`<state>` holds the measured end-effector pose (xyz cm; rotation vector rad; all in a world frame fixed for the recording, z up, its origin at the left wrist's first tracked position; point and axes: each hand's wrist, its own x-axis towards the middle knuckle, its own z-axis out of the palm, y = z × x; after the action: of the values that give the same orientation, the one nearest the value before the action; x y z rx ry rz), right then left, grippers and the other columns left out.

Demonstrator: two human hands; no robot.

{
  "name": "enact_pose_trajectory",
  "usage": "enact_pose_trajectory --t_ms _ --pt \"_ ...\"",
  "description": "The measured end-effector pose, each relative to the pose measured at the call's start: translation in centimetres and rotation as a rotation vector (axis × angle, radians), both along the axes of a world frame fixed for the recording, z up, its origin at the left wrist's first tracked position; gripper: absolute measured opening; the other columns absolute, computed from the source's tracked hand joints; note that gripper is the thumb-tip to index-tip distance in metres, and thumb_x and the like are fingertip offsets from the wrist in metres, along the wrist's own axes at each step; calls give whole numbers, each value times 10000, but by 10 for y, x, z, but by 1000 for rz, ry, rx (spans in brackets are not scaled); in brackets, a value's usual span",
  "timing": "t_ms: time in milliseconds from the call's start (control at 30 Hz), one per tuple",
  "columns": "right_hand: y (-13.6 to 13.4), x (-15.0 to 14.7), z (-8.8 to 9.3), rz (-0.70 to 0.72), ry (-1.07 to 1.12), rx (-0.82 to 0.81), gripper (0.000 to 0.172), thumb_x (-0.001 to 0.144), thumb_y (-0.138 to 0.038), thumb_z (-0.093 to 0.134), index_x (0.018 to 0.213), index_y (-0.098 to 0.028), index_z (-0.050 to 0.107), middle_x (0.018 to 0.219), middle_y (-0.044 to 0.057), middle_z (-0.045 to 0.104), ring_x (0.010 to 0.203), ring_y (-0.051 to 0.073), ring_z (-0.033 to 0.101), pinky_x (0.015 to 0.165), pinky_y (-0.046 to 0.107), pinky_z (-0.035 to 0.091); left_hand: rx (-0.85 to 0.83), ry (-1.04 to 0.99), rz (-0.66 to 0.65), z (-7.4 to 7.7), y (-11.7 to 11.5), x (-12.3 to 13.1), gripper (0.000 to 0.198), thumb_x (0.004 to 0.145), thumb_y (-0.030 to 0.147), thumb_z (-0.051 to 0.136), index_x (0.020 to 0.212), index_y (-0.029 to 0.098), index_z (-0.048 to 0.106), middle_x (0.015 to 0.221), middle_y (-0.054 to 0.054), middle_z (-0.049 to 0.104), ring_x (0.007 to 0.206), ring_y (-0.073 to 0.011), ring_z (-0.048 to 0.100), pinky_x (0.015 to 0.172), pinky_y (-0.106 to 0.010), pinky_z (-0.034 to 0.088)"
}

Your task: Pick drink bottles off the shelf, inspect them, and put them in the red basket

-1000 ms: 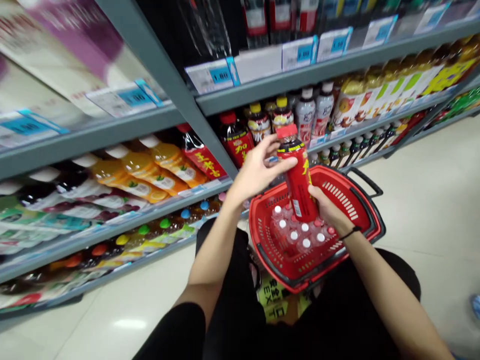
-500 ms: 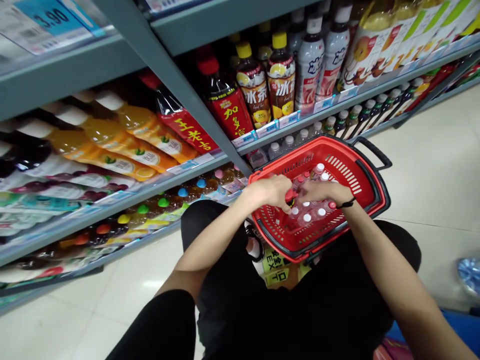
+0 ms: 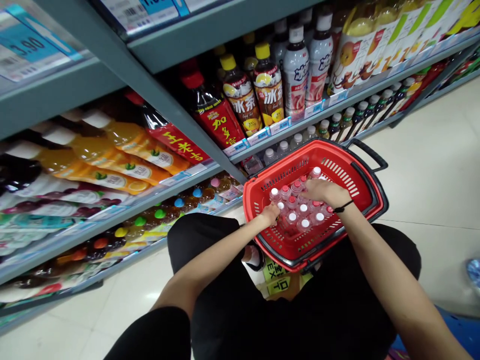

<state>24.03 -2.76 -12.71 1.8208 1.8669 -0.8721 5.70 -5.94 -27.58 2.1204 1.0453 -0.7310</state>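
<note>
A red basket [image 3: 258, 192] sits in front of my knees, holding several small clear bottles [image 3: 292, 218] with white and red caps, all standing upright. My left hand [image 3: 270, 215] is low at the basket's left side, its fingers curled at a white-capped bottle [image 3: 280, 206]; the fingertips are partly hidden. Reaching in from the right, my right hand [image 3: 325, 192] lies over the back bottles, its fingers stretched out and touching the caps near a red-capped bottle [image 3: 297, 186]. A dark band circles my right wrist.
Grey shelves [image 3: 187, 182] stand close ahead and to the left, with orange drinks [image 3: 131, 150], iced tea bottles [image 3: 268, 85] and price tags. The basket's black handle [image 3: 369, 152] sticks out at the far right. Pale tiled floor [image 3: 435, 190] extends on the right.
My left hand has moved down and left from over the middle of the bottles to the basket's left side, uncovering more caps. My right hand stays over the bottles. The view has shifted slightly.
</note>
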Motion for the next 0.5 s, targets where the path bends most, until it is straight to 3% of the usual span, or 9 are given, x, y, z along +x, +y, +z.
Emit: enact_pose_trajectory --t_ms 100,200,333,400,433,500 --pt "0 3 -4 -11 -31 -30 421 984 -463 664 1156 -91 758 1206 258 764 1196 354 718 1003 387 530 -3 60 -5 -14 -3 3 493 971 331 729 1412 154 595 1486 -157 570 1302 -305 616 1068 -527 565" --pt "0 1 -3 -6 -33 -35 351 997 -376 625 1158 -93 757 1218 253 763 1185 343 727 987 386 533 1 122 -4 -14 -2 6 497 964 305 739 1415 150 597 1487 -162 574 1310 -309 620 1069 -526 573" --pt "-3 -10 7 37 -28 -21 256 969 -261 620 1064 -88 784 1126 252 789 1107 331 765 918 368 554 23 122 14 7 -1 5 540 886 310 830 1366 134 656 1474 -176 621 1324 -324 645 1082 -546 585" --pt "-4 -16 12 60 -32 -11 232 949 -189 609 1035 -77 793 1110 260 793 1105 332 773 899 359 562 50 97 33 21 -1 3 685 644 302 990 1258 132 741 1397 -195 689 1286 -363 681 1050 -514 618" --pt "-4 -19 14 69 -38 -2 237 941 -161 601 1047 -74 794 1136 268 788 1122 336 771 903 361 566 69 87 45 28 -2 3 667 579 327 1009 1181 153 780 1328 -176 734 1256 -368 702 1006 -495 635" --pt "-4 -23 18 78 -48 16 252 942 -147 593 1067 -67 797 1177 280 775 1154 345 764 924 369 578 88 63 58 43 -4 1 498 602 517 951 963 196 831 1076 -125 816 1140 -373 754 858 -489 658"
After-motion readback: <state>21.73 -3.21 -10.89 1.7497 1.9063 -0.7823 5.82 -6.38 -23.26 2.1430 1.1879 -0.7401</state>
